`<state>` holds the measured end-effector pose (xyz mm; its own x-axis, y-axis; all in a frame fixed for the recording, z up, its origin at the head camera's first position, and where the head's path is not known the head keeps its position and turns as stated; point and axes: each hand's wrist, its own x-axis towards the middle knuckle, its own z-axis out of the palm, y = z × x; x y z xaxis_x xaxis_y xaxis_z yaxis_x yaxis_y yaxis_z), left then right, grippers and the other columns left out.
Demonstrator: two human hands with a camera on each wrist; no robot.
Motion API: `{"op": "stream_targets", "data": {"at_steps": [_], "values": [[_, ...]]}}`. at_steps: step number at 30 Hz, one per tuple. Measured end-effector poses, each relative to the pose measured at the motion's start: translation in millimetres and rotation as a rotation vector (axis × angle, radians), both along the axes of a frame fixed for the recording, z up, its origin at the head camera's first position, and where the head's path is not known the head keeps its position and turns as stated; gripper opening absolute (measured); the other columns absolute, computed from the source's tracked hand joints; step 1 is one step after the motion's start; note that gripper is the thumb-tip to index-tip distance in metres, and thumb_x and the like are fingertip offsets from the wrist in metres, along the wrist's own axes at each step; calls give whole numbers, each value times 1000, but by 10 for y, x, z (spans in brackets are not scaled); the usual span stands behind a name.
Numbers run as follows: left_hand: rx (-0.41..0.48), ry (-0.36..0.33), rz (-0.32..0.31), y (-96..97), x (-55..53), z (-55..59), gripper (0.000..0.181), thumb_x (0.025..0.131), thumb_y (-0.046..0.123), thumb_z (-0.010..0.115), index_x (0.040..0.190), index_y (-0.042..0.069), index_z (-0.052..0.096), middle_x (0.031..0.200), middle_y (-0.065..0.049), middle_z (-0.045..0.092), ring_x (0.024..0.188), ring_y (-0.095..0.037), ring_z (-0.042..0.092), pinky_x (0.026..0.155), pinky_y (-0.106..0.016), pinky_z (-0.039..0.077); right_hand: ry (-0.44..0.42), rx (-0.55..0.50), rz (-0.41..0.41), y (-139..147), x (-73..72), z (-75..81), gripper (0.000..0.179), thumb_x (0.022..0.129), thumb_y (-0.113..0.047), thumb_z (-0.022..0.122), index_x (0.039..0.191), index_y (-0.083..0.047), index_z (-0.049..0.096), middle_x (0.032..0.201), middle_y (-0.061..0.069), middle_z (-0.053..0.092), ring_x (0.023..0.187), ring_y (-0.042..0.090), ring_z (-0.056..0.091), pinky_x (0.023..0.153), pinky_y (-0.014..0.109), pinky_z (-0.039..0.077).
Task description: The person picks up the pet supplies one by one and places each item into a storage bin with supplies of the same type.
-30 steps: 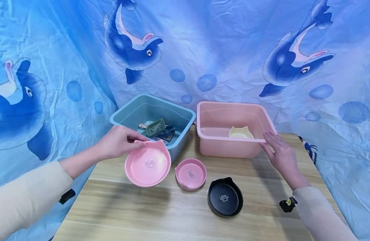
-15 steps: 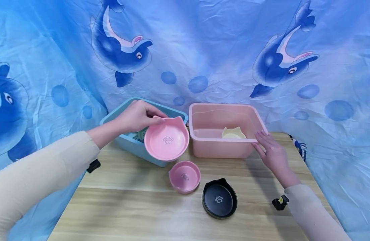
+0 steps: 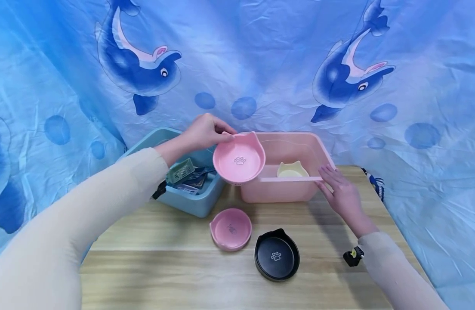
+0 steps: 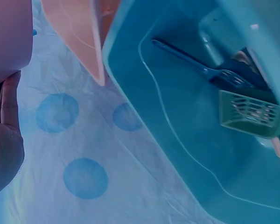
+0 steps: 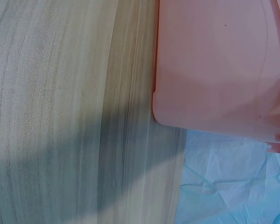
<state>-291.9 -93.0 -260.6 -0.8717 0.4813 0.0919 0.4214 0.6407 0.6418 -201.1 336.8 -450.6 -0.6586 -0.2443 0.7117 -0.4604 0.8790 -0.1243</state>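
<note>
My left hand (image 3: 204, 131) pinches the rim of a pink cat-eared pet bowl (image 3: 239, 161) with a paw print inside. The bowl is tilted, its inside facing me, and overlaps the left end of the pink bin (image 3: 278, 193) in the head view. In the left wrist view, my fingers (image 4: 10, 100) are at the bowl's edge. My right hand (image 3: 341, 193) grips the front right corner of that bin's rim, thumb outside. A pale yellow cat-eared bowl (image 3: 293, 170) is inside the bin. The right wrist view shows the bin's outer wall (image 5: 214, 70).
Left of the pink bin stands a blue bin (image 3: 183, 203), with a green slotted litter scoop (image 4: 249, 116), a dark blue scoop (image 4: 186, 58) and other items inside. A small pink bowl (image 3: 230, 230) and a black cat-eared bowl (image 3: 277, 256) sit on the wooden table (image 3: 164, 275).
My left hand has carried the pink bowl rightward and up, from in front of the blue bin to the pink bin's left end. The right hand has stayed at the pink bin's corner.
</note>
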Motion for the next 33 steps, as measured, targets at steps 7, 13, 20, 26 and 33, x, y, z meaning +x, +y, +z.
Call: {"op": "stream_targets", "data": {"at_steps": [7,13,20,26,33], "values": [[18,2,-39,331,-278,-68,23,101,23,77,122,14,82,116,-5,80,105,-17,73,84,-34,63,-20,6,-5,-8,-41,-29,51,90,-16,84,136,1,70,137,22,69,127,43,67,109,62,52],[23,-19,-21,548,-479,-196,23,101,23,77,122,15,82,118,-4,79,110,-17,72,91,-32,63,-26,5,5,-25,-57,-21,49,91,-17,84,135,1,71,137,22,69,128,43,67,110,61,52],[27,-16,-47,759,-697,-436,20,102,18,76,120,12,82,115,-6,80,107,-20,71,92,-33,61,-28,3,0,-45,-53,-3,52,88,-11,86,135,2,71,136,23,69,127,44,67,109,63,52],[-23,24,-60,904,-862,-650,20,101,17,77,119,10,83,115,-7,80,106,-21,70,92,-33,60,-31,-5,-2,-41,-48,-1,51,88,-9,87,135,2,71,136,23,69,128,44,67,110,64,51],[-96,45,-91,971,-991,-791,18,99,11,77,116,6,83,114,-11,80,109,-24,70,96,-35,60,-30,-9,-17,-7,-43,-16,51,88,-10,87,134,2,71,135,23,70,126,45,67,108,65,52]]}}
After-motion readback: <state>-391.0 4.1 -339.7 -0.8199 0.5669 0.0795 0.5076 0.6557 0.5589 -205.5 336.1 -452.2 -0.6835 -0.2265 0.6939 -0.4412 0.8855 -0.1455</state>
